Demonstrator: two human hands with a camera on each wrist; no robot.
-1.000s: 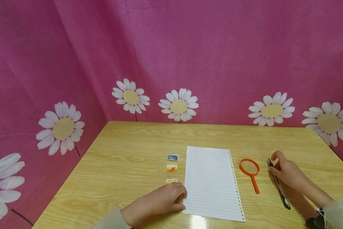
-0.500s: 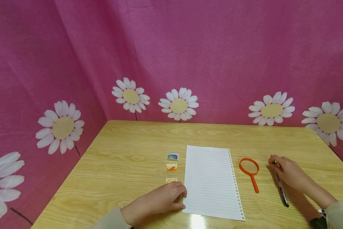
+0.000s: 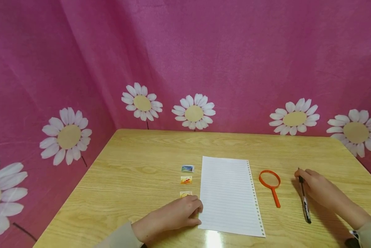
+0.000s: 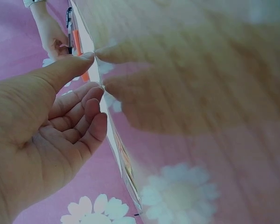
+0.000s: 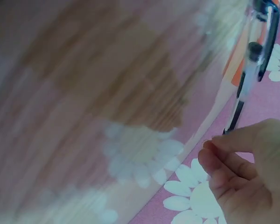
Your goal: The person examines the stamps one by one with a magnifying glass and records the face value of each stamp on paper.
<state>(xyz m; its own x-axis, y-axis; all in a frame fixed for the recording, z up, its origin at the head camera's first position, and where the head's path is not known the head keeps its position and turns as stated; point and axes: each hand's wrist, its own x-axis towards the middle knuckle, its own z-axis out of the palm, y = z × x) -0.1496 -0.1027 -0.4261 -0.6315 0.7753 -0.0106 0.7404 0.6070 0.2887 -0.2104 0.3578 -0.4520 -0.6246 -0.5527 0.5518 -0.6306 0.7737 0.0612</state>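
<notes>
My right hand [image 3: 320, 189] pinches a clear-barrelled pen [image 3: 305, 206] near its tip, between thumb and fingers. The pen's capless black end points toward me, and in the right wrist view the barrel [image 5: 242, 88] slants up away from the fingertips. My left hand [image 3: 180, 213] rests at the left edge of a lined sheet of paper [image 3: 230, 196], thumb and loosely bent fingers touching the edge. Just beyond that hand lie three small stamps: a yellow one [image 3: 185, 193] partly covered by the hand, an orange-red one [image 3: 186, 180] and a blue-green one [image 3: 187, 168].
An orange magnifying glass [image 3: 275, 197] lies between the paper and the pen. The wooden table [image 3: 142, 162] reaches back to a pink curtain [image 3: 235, 62] with white daisies, which also hangs along the left side. Punched holes run down the paper's right edge.
My right hand has closed its fingers over the pen's tip end and drawn it a little to the right, so the pen lies straighter. The left hand stays put on the paper's edge.
</notes>
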